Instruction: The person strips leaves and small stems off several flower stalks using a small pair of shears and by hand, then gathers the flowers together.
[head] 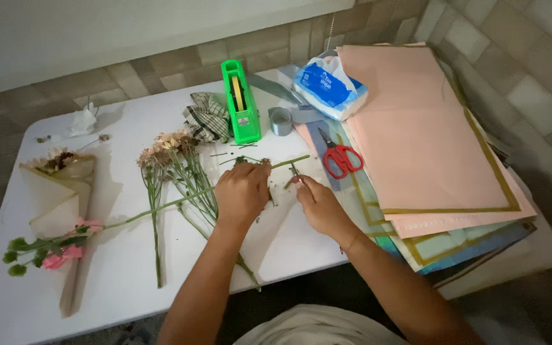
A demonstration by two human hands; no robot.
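while both hands grip a long green stem [161,206], left hand [242,191] clamped, right hand [317,204] seemingly pinching, red scissors [340,158] nearby

A long green flower stem [161,207] lies slantwise across the white table.

Dim, flat light falls from above onto my white table [116,268], brightest across its middle and fading to murk at the right and lower corners, while my forearms cast soft shadows toward me, the frame looks slightly grainy, and the edges bend with wide-angle distortion.
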